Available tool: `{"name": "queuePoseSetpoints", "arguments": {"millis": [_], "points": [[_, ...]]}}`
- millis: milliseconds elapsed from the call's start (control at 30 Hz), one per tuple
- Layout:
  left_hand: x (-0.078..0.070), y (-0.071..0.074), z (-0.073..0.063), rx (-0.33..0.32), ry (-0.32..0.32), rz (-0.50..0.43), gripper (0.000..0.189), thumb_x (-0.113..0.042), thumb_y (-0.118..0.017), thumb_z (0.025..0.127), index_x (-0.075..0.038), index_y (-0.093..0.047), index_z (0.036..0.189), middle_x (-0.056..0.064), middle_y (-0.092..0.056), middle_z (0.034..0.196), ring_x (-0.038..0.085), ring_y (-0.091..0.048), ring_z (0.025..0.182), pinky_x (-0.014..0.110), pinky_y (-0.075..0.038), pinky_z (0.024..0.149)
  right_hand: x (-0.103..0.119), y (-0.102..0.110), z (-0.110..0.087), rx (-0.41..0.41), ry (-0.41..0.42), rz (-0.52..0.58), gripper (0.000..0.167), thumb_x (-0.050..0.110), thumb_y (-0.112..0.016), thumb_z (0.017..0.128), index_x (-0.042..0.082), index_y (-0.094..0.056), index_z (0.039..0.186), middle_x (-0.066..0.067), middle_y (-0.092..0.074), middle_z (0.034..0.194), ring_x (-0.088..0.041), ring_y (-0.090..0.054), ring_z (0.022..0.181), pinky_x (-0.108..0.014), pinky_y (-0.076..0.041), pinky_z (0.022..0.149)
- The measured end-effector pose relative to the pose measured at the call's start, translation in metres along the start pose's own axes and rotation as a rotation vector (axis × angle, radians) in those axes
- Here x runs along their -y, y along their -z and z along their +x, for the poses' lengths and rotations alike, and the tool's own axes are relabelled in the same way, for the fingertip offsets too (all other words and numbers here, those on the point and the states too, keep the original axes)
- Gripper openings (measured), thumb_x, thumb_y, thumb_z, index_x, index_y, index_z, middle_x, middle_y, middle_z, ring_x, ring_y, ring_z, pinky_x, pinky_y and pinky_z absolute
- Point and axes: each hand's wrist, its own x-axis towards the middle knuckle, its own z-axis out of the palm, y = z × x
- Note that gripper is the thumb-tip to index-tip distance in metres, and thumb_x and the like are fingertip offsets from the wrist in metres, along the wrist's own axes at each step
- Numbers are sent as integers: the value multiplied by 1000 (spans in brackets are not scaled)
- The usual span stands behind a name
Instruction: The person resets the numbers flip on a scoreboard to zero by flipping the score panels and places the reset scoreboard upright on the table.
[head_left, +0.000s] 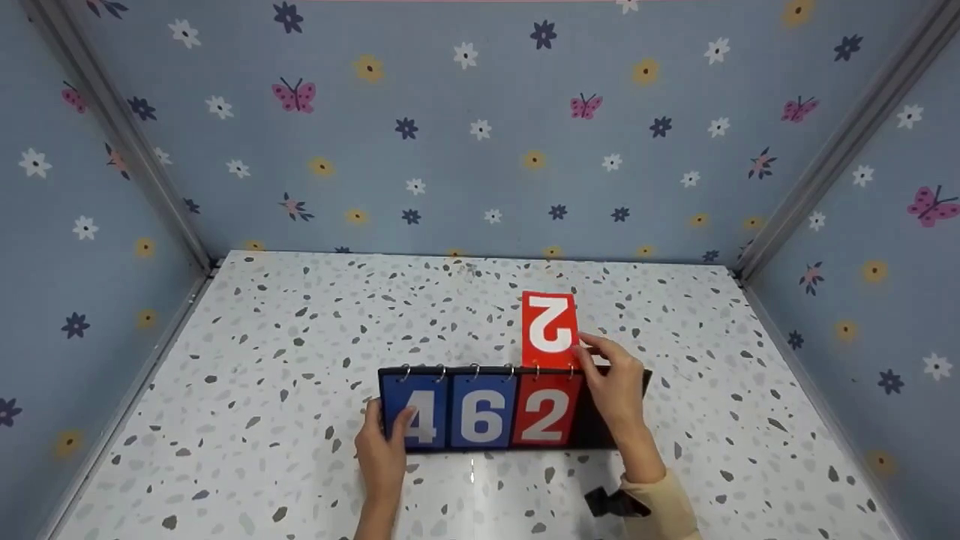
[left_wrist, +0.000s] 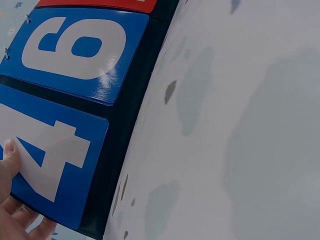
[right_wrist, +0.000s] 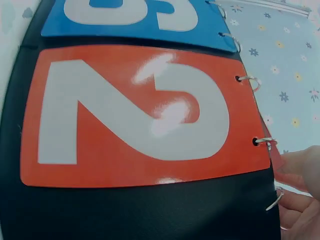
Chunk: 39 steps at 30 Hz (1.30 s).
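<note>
A black flip scoreboard (head_left: pixel 595 431) stands upright on the table, number cards hanging from metal rings along its top edge. Its front shows a blue 4 card (left_wrist: pixel 65 150), a blue 6 card (head_left: pixel 483 412) and a red 2 card (right_wrist: pixel 135 120). My left hand (head_left: pixel 381 454) grips the board's left end, thumb across the 4 card and fingers behind. Above the top edge, another red card (head_left: pixel 536 352) is turned over the rings, its 2 upside down. My right hand (head_left: pixel 619 390) pinches that card's right edge; the fingertips are partly hidden in the right wrist view.
White speckled tabletop (head_left: pixel 300 360) lies around the board. Blue patterned panels (head_left: pixel 480 150) close off the back and both sides, with grey posts (head_left: pixel 135 150) at the corners. An open ring (right_wrist: pixel 276 200) sits at the black, cardless right section.
</note>
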Motion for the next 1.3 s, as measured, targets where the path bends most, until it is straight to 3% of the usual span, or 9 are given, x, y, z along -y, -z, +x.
{"name": "queuePoseSetpoints", "arguments": {"millis": [133,267,467,600,700,1000,1133,1300], "points": [[0,0,0,1,5,-3,26,-20,-67,79,-4,-54,95,6,-62,85,17,-58,78,32,-43,67,3,4,-12,-145,75,59,17,-2,-69,74,3,-68,90,-5,-65,83,-16,-60,74,-24,-45,69],[1,-1,-1,0,11,-2,27,-20,-66,79,-3,-53,95,6,-61,84,18,-58,76,34,-43,67,9,6,-30,-241,57,122,19,-5,-70,72,4,-67,89,-5,-64,85,-17,-58,73,-19,-43,69],[0,0,0,5,25,-9,28,-22,-66,80,-2,-53,97,8,-62,85,19,-58,78,35,-44,69,12,-1,-59,-249,-64,180,23,-4,-71,71,-1,-63,93,-6,-62,88,-16,-58,74,-19,-45,67],[0,0,0,7,26,-13,29,-22,-66,80,-2,-53,97,8,-62,87,20,-59,80,36,-44,70,-7,-16,-78,-258,-117,298,28,2,-71,73,0,-60,99,-8,-61,93,-15,-58,78,-20,-46,69],[0,-1,0,0,13,-13,28,-21,-66,80,-2,-54,97,8,-62,86,20,-59,79,36,-44,70,-24,-27,-92,-269,-143,306,33,4,-73,72,2,-60,102,-10,-60,95,-16,-58,80,-20,-46,69],[-1,1,0,-5,-14,-9,25,-19,-67,79,-5,-54,95,4,-62,82,14,-58,74,30,-43,64,-62,-65,-124,-315,-229,-14,52,25,-80,65,16,-56,110,2,-54,101,-10,-52,84,-17,-44,66],[-1,1,0,-6,-20,-8,24,-17,-67,79,-5,-53,93,4,-61,80,13,-56,71,28,-42,62,-53,-73,-126,-344,-237,-51,59,30,-81,62,15,-53,113,3,-50,102,-10,-49,86,-16,-40,68],[-1,0,0,-9,-14,-3,25,-18,-67,79,-3,-53,93,5,-61,80,15,-57,71,31,-43,62,-46,-75,-124,-321,-236,-92,55,26,-80,64,11,-51,109,2,-51,99,-9,-48,87,-18,-39,73]]}}
